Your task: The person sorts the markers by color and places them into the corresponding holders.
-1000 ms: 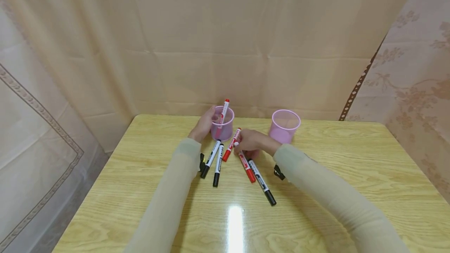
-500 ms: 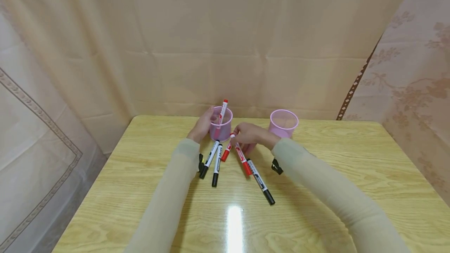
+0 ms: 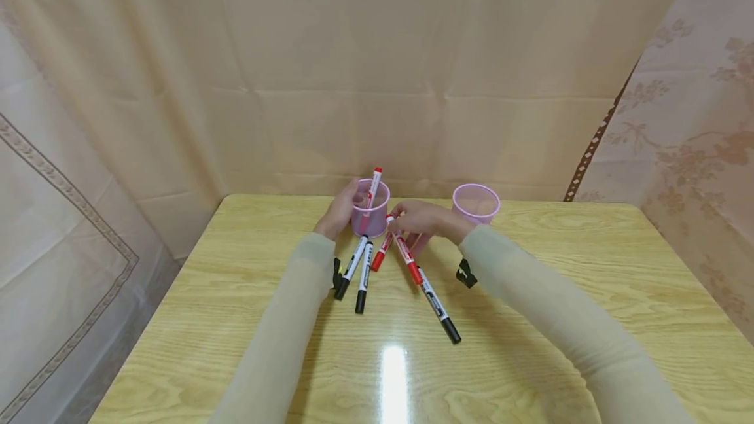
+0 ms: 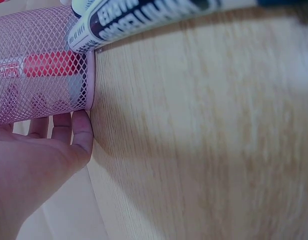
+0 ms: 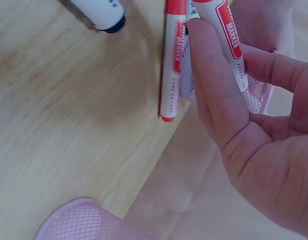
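Observation:
My left hand [image 3: 338,212] grips a pink mesh pen cup [image 3: 379,221] by its left side, the thumb up at the rim. Fingertips press the mesh wall near the base in the left wrist view. A red whiteboard marker [image 3: 374,185] stands tilted inside that cup, cap end down. Between thumb and fingers my right hand [image 3: 423,218] pinches another red whiteboard marker [image 3: 408,258], its red cap pointing toward me. Just left of it, a third red marker [image 3: 381,252] lies on the table, partly hidden by that hand.
Two black markers [image 3: 363,280] lie side by side in front of the held cup. Another black marker [image 3: 438,309] lies to the right, below the held red one. A second pink mesh cup [image 3: 480,218] stands beyond my right wrist, near the table's back edge [image 3: 542,203].
My right hand has taken up the red marker and shifted it slightly left and away from me, off its place beside the black marker. My left hand keeps its grip on the cup.

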`<state>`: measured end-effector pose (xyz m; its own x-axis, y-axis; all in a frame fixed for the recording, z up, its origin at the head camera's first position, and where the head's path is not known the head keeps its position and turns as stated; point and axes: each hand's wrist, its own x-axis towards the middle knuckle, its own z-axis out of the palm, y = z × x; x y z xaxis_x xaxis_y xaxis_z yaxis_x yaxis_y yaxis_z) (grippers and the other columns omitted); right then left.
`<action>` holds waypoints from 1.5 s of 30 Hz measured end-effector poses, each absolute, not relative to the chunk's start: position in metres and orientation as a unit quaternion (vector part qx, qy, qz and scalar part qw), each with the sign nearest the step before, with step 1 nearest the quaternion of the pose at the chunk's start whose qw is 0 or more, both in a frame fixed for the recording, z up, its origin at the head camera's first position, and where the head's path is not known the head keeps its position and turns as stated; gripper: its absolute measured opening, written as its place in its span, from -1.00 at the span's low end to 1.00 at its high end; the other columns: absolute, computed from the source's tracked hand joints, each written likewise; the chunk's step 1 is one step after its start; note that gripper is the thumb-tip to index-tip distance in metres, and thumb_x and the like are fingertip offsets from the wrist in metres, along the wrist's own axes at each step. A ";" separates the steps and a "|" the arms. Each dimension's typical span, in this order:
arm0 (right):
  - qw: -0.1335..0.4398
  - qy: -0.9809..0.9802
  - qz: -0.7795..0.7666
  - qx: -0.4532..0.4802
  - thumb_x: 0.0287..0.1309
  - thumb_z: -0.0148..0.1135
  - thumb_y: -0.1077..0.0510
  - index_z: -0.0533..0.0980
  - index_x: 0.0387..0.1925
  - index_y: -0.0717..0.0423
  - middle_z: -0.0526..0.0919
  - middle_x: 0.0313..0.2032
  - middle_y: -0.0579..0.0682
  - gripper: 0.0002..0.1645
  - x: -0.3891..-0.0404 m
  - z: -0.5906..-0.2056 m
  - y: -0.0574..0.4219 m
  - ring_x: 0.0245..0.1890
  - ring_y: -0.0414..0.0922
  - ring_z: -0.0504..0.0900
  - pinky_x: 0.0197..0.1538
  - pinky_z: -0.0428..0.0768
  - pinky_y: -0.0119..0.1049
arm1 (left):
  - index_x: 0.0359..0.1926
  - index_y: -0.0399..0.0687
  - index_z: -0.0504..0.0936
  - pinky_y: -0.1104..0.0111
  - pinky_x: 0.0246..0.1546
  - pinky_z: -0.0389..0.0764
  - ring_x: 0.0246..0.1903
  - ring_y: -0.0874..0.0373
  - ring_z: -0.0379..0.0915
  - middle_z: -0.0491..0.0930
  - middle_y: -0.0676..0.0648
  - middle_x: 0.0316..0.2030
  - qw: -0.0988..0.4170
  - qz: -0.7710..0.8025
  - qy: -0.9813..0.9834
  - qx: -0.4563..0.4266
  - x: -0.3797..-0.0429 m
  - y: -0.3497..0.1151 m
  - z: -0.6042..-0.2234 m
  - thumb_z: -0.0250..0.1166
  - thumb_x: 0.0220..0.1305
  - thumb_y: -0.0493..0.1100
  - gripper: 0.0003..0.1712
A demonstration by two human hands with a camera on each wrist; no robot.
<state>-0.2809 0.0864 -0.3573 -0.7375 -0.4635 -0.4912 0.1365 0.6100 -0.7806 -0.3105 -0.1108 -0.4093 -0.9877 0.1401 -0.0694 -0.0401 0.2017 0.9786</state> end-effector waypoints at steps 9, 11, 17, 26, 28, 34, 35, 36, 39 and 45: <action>0.351 0.813 -0.455 -0.096 0.25 0.01 0.23 0.25 0.18 0.30 0.43 -0.26 0.16 -0.51 -0.287 -0.343 0.087 -0.34 0.23 0.64 -0.33 0.66 -0.01 | 0.29 0.06 0.40 0.04 0.17 0.22 0.14 -0.05 0.24 0.41 -0.16 0.13 0.067 0.633 0.768 0.062 -0.315 -0.109 -0.414 -0.38 0.51 0.16 -0.39; 0.351 0.811 -0.457 -0.099 0.26 0.01 0.23 0.25 0.19 0.30 0.43 -0.26 0.17 -0.52 -0.289 -0.341 0.087 -0.32 0.25 0.64 -0.32 0.66 -0.01 | 0.29 0.06 0.40 0.04 0.19 0.22 0.15 -0.05 0.24 0.41 -0.16 0.14 0.068 0.635 0.768 0.054 -0.316 -0.109 -0.414 -0.37 0.51 0.17 -0.39; 0.351 0.813 -0.454 -0.103 0.26 0.03 0.23 0.26 0.19 0.31 0.46 -0.20 0.21 -0.51 -0.290 -0.339 0.086 -0.27 0.26 0.64 -0.30 0.66 -0.01 | 0.30 0.08 0.39 0.03 0.21 0.20 0.16 -0.05 0.24 0.40 -0.18 0.13 0.075 0.635 0.768 0.038 -0.316 -0.112 -0.413 -0.36 0.50 0.19 -0.39; 0.332 0.825 -0.446 -0.104 0.29 0.06 0.18 0.25 0.22 0.29 0.41 -0.03 0.28 -0.48 -0.293 -0.328 0.089 -0.29 0.16 0.66 -0.25 0.65 -0.01 | 0.29 0.08 0.40 0.05 0.17 0.24 0.11 -0.03 0.26 0.42 -0.17 0.09 0.071 0.635 0.768 0.043 -0.315 -0.112 -0.413 -0.38 0.50 0.18 -0.38; 0.326 0.827 -0.447 -0.101 0.28 0.07 0.18 0.25 0.23 0.29 0.42 -0.05 0.27 -0.47 -0.294 -0.325 0.088 -0.28 0.17 0.66 -0.26 0.65 -0.02 | 0.29 0.07 0.40 0.05 0.17 0.24 0.12 -0.04 0.25 0.41 -0.17 0.09 0.071 0.638 0.766 0.042 -0.314 -0.112 -0.412 -0.38 0.50 0.18 -0.38; 0.327 0.825 -0.450 -0.099 0.29 0.07 0.18 0.27 0.22 0.25 0.43 -0.11 0.23 -0.50 -0.295 -0.319 0.088 -0.30 0.16 0.64 -0.27 0.66 -0.03 | 0.29 0.06 0.40 0.04 0.17 0.23 0.13 -0.04 0.26 0.41 -0.16 0.11 0.068 0.632 0.770 0.054 -0.313 -0.112 -0.412 -0.39 0.50 0.18 -0.38; 0.328 0.824 -0.451 -0.098 0.29 0.06 0.18 0.28 0.21 0.25 0.43 -0.11 0.22 -0.51 -0.295 -0.318 0.088 -0.31 0.15 0.64 -0.27 0.66 -0.03 | 0.29 0.06 0.39 0.03 0.17 0.24 0.13 -0.04 0.26 0.41 -0.16 0.11 0.067 0.631 0.771 0.055 -0.312 -0.112 -0.412 -0.38 0.51 0.18 -0.38; 0.329 0.824 -0.451 -0.098 0.30 0.04 0.18 0.27 0.22 0.25 0.42 -0.11 0.22 -0.51 -0.296 -0.317 0.088 -0.32 0.14 0.64 -0.27 0.65 -0.03 | 0.29 0.05 0.39 0.03 0.17 0.24 0.13 -0.05 0.26 0.41 -0.16 0.11 0.066 0.630 0.772 0.056 -0.312 -0.112 -0.413 -0.38 0.51 0.17 -0.39; 0.328 0.825 -0.449 -0.099 0.31 0.03 0.18 0.26 0.22 0.26 0.41 -0.10 0.22 -0.51 -0.299 -0.313 0.086 -0.33 0.14 0.65 -0.28 0.66 -0.03 | 0.29 0.04 0.39 0.04 0.16 0.25 0.12 -0.05 0.27 0.41 -0.19 0.10 0.066 0.632 0.770 0.054 -0.313 -0.112 -0.413 -0.37 0.51 0.17 -0.39; 0.325 0.828 -0.444 -0.107 0.32 0.02 0.17 0.22 0.26 0.29 0.38 -0.06 0.24 -0.47 -0.304 -0.299 0.083 -0.33 0.12 0.65 -0.27 0.66 -0.03 | 0.29 0.05 0.40 0.07 0.17 0.25 0.11 -0.04 0.27 0.42 -0.18 0.09 0.069 0.638 0.766 0.041 -0.314 -0.111 -0.413 -0.36 0.49 0.20 -0.38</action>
<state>-0.3041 0.0827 -0.2987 -0.7663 -0.4661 -0.4421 0.1106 0.5823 -0.8055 -0.3143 -0.1107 -0.4126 -0.9869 0.1520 -0.0537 -0.0253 0.1832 0.9828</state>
